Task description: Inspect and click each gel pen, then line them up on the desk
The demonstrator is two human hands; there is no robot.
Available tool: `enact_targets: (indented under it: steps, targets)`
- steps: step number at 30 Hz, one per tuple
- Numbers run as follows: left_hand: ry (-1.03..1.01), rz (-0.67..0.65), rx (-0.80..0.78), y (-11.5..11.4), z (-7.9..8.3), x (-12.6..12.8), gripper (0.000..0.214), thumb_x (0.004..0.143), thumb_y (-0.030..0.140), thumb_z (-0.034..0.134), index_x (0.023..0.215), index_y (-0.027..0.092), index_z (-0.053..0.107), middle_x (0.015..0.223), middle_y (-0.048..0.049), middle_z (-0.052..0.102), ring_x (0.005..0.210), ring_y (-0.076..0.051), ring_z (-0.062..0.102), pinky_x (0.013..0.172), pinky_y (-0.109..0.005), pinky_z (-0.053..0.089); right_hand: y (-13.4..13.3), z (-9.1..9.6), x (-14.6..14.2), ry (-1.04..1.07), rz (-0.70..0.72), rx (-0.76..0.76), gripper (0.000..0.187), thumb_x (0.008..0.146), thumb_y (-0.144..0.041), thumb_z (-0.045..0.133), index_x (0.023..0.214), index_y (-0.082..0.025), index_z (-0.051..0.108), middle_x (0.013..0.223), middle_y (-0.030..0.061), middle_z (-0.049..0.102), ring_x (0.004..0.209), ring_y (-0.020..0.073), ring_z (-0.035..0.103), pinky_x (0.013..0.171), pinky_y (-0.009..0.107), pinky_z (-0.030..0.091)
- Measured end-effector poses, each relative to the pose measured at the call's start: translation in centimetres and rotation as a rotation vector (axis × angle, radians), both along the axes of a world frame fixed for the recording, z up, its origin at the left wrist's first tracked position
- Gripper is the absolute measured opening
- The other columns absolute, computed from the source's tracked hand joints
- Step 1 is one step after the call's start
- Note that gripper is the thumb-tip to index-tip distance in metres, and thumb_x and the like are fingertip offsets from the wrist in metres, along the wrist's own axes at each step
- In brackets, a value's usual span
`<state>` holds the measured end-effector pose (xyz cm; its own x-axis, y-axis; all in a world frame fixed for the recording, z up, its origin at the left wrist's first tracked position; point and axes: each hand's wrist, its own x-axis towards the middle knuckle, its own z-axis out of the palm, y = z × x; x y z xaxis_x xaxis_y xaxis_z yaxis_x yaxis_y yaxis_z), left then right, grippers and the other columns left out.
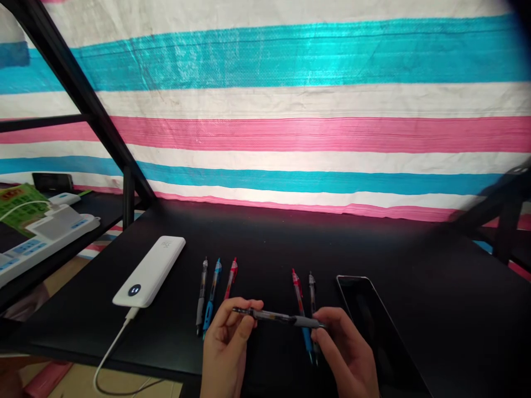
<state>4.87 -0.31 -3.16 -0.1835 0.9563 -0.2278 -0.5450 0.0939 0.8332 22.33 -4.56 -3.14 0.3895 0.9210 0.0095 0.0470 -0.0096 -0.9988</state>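
A black ballpoint pen [274, 317] with a clear barrel and grey grip is held level above the table. My left hand [229, 345] pinches its clip end, and the fingertips of my right hand [346, 348] close on its tip end. Beyond my left hand lie a grey-and-black pen [202, 293], a blue pen [214, 290] and a red pen [231, 276], whose lower end is hidden by my fingers. Partly behind the held pen, nearer my right hand, lie a pen with a red top and blue lower part [297, 290] and another black pen [312, 290].
A white power bank [151, 271] with a white cable [112, 354] lies on the black table [265, 237] at left. A dark tablet or phone [373, 315] is at right. A power strip [53, 237] sits on a side surface. Black frame bars [95, 116] and a striped sheet [290, 132] stand behind.
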Motion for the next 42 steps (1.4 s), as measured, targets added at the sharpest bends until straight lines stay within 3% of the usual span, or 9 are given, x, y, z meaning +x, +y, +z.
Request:
enact_targets:
  steps: [6, 10, 14, 19, 24, 28, 32, 42]
  targets:
    - [-0.002, 0.0, -0.004, 0.1, 0.4, 0.2, 0.033, 0.066, 0.038, 0.099, 0.087, 0.022, 0.08, 0.089, -0.0052, 0.083, 0.096, -0.023, 0.078, 0.079, -0.022, 0.058, 0.1, 0.0, 0.0, -0.029, 0.021, 0.03, 0.041, 0.097, -0.051, 0.063, 0.07, -0.021, 0.062, 0.067, -0.0022, 0.046, 0.062, 0.0143, 0.044, 0.059, 0.025, 0.038]
    - [-0.014, 0.035, -0.017, -0.1, 0.9, 0.5, 0.034, 0.064, 0.038, 0.1, 0.087, 0.023, 0.08, 0.087, -0.0042, 0.082, 0.093, -0.022, 0.077, 0.077, -0.021, 0.058, 0.1, 0.0, 0.0, -0.016, -0.009, 0.021, 0.03, 0.095, -0.054, 0.066, 0.09, -0.024, 0.071, 0.075, 0.0003, 0.061, 0.07, 0.0171, 0.054, 0.064, 0.025, 0.043]
    - [-0.036, 0.045, -0.03, -0.2, 1.1, 0.7, 0.035, 0.062, 0.038, 0.101, 0.086, 0.024, 0.08, 0.087, -0.0034, 0.083, 0.091, -0.02, 0.077, 0.075, -0.019, 0.057, 0.1, 0.1, 0.0, -0.041, 0.007, 0.011, 0.036, 0.097, -0.053, 0.065, 0.076, -0.023, 0.068, 0.068, -0.0015, 0.052, 0.063, 0.0147, 0.048, 0.06, 0.024, 0.04]
    - [-0.025, 0.061, -0.044, -0.2, 1.2, 0.7, 0.037, 0.061, 0.04, 0.101, 0.086, 0.023, 0.08, 0.088, -0.005, 0.083, 0.092, -0.021, 0.077, 0.075, -0.021, 0.058, 0.2, 0.0, -0.1, -0.007, -0.047, 0.021, 0.03, 0.093, -0.054, 0.069, 0.093, -0.025, 0.075, 0.079, 0.0014, 0.066, 0.07, 0.0174, 0.059, 0.066, 0.025, 0.047]
    - [-0.037, 0.076, -0.041, -0.1, 1.5, 0.8, 0.038, 0.06, 0.04, 0.102, 0.086, 0.023, 0.08, 0.086, -0.0044, 0.082, 0.09, -0.021, 0.076, 0.073, -0.021, 0.057, 0.2, -0.1, -0.1, 0.038, -0.075, 0.018, 0.033, 0.09, -0.054, 0.075, 0.08, -0.023, 0.075, 0.067, -0.0007, 0.059, 0.063, 0.0143, 0.056, 0.061, 0.022, 0.046]
    - [-0.05, 0.08, -0.04, -0.1, 1.5, 0.8, 0.037, 0.061, 0.04, 0.101, 0.086, 0.023, 0.08, 0.087, -0.0044, 0.081, 0.089, -0.02, 0.074, 0.073, -0.022, 0.057, 0.0, -0.9, 0.5, 0.268, -0.226, 0.047, 0.029, 0.085, -0.052, 0.083, 0.09, -0.024, 0.077, 0.073, 0.0007, 0.066, 0.069, 0.0151, 0.062, 0.065, 0.022, 0.051]
    - [-0.067, 0.092, -0.039, 0.0, 1.4, 0.7, 0.037, 0.062, 0.038, 0.101, 0.088, 0.022, 0.08, 0.089, -0.0055, 0.08, 0.086, -0.02, 0.073, 0.073, -0.022, 0.058, 0.0, -1.9, 1.1, 0.432, -0.286, 0.12, 0.023, 0.085, -0.045, 0.084, 0.092, -0.024, 0.078, 0.084, 0.0016, 0.068, 0.071, 0.0134, 0.063, 0.065, 0.022, 0.053]
    - [-0.106, 0.098, -0.052, 0.2, 1.4, 0.6, 0.036, 0.062, 0.037, 0.101, 0.087, 0.022, 0.081, 0.088, -0.004, 0.08, 0.083, -0.016, 0.072, 0.073, -0.019, 0.057, 0.0, -2.3, 1.4, 0.41, -0.287, 0.15, 0.016, 0.086, -0.04, 0.082, 0.091, -0.025, 0.077, 0.093, 0.0015, 0.066, 0.073, 0.013, 0.061, 0.062, 0.022, 0.052]
